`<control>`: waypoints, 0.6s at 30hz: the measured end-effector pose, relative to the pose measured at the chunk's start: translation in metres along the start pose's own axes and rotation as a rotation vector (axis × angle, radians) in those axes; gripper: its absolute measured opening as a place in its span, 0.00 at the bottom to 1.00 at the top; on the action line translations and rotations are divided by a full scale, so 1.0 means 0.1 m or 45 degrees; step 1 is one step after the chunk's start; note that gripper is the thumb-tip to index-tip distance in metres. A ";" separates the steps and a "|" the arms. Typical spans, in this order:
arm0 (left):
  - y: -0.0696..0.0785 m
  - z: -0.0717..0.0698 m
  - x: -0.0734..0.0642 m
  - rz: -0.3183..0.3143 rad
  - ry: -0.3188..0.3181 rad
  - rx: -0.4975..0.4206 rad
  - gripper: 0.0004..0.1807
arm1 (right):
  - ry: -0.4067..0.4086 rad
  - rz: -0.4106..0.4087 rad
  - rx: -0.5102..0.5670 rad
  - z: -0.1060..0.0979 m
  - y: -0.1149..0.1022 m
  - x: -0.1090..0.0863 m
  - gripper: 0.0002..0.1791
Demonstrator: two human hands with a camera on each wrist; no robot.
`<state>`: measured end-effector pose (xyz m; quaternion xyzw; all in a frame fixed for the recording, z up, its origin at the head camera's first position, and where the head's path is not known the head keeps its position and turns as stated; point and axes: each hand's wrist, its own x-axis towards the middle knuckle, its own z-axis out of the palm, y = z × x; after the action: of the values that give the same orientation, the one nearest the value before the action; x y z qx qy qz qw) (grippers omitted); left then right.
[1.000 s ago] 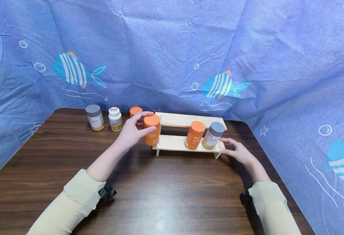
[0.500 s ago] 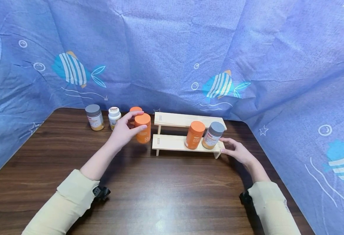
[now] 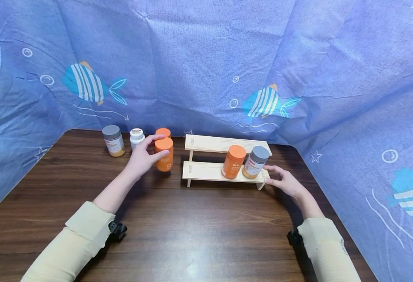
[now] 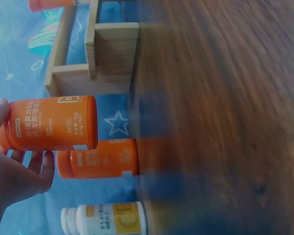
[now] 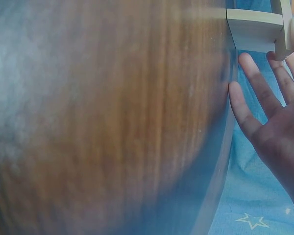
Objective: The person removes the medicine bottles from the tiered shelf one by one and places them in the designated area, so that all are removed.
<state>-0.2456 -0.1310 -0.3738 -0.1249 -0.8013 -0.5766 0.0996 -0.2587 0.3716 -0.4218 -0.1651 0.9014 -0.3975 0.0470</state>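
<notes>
My left hand (image 3: pixel 144 156) grips an orange lidded supplement bottle (image 3: pixel 165 159) between thumb and fingers. In the left wrist view this held bottle (image 4: pixel 51 122) is raised off the table, its base apart from the wood. Behind it stands a second orange bottle (image 3: pixel 163 132), partly hidden by the held one. A white bottle (image 3: pixel 137 137) is just past the left hand. At the right end of a two-tier wooden rack (image 3: pixel 206 171), my right hand (image 3: pixel 286 182) has its fingertips against the lower shelf's end, fingers loosely extended in the right wrist view.
On the rack's lower shelf stand an orange bottle (image 3: pixel 233 162) and a grey-lidded bottle (image 3: pixel 255 162), side by side toward the right. Another grey-lidded bottle (image 3: pixel 113 141) is at the table's back left. A blue fish-print cloth (image 3: pixel 199 70) hangs behind the dark wooden table (image 3: pixel 206 231).
My left hand has carried the orange bottle leftward, away from the rack's left end and in front of the other orange bottle. The right hand stays put at the rack.
</notes>
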 end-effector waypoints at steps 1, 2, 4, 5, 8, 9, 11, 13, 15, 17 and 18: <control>-0.02 -0.01 0.00 -0.005 0.002 0.001 0.29 | 0.003 0.007 0.005 0.00 0.00 0.00 0.30; -0.04 -0.01 0.01 -0.008 0.002 -0.002 0.29 | -0.002 0.010 0.006 0.00 0.00 0.00 0.30; -0.07 -0.02 0.02 -0.028 0.002 -0.001 0.29 | -0.009 0.014 0.016 0.00 -0.01 0.00 0.30; -0.09 -0.03 0.03 -0.039 0.002 0.001 0.29 | -0.012 0.018 0.023 0.00 -0.02 0.00 0.30; -0.12 -0.03 0.04 -0.061 0.008 0.004 0.29 | -0.027 0.024 0.034 0.00 -0.03 -0.01 0.30; -0.14 -0.04 0.04 -0.067 0.008 0.009 0.29 | -0.029 0.027 0.040 0.00 -0.03 -0.01 0.30; -0.16 -0.04 0.05 -0.074 0.011 0.008 0.29 | -0.033 0.038 0.048 0.00 -0.04 -0.01 0.31; -0.18 -0.03 0.06 -0.078 0.013 0.006 0.29 | -0.034 0.050 0.059 0.00 -0.03 -0.01 0.31; -0.21 -0.03 0.06 -0.087 0.013 0.010 0.29 | -0.033 0.051 0.064 0.01 -0.03 -0.01 0.31; -0.23 -0.02 0.06 -0.095 0.013 0.016 0.28 | -0.031 0.051 0.065 0.01 -0.03 -0.01 0.31; -0.24 -0.02 0.06 -0.102 0.011 0.025 0.28 | -0.031 0.049 0.059 0.01 -0.03 -0.01 0.31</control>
<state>-0.2589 -0.1398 -0.3923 -0.0895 -0.8108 -0.5728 0.0811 -0.2571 0.3694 -0.4200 -0.1514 0.8942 -0.4154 0.0694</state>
